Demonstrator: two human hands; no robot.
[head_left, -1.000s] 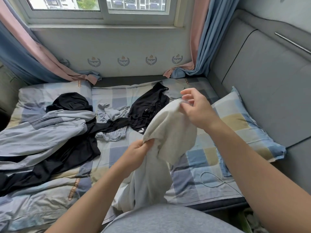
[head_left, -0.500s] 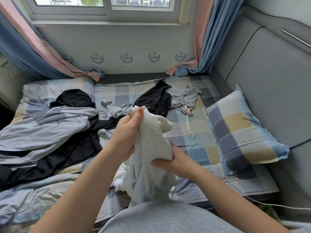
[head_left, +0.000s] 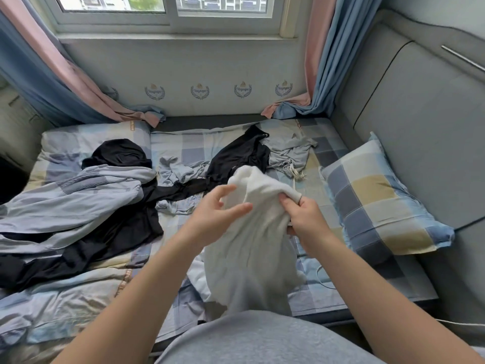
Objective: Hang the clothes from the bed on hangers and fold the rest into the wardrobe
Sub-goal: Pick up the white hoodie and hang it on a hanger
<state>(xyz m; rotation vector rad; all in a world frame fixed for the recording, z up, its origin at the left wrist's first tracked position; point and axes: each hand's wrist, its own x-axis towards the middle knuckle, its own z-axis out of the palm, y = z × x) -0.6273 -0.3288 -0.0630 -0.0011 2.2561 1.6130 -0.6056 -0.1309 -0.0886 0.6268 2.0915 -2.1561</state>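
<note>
1. A person's right hand [head_left: 304, 219] grips a bunched white garment [head_left: 252, 248], held up over the checked bed [head_left: 322, 164].
2. The left hand [head_left: 212, 216], fingers spread, touches the cloth; dark clothes [head_left: 236, 156] lie behind.

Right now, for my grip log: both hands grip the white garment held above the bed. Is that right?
Not quite: the head view shows only the right hand gripping the white garment above the bed; the left hand is open, fingers straight.
</note>
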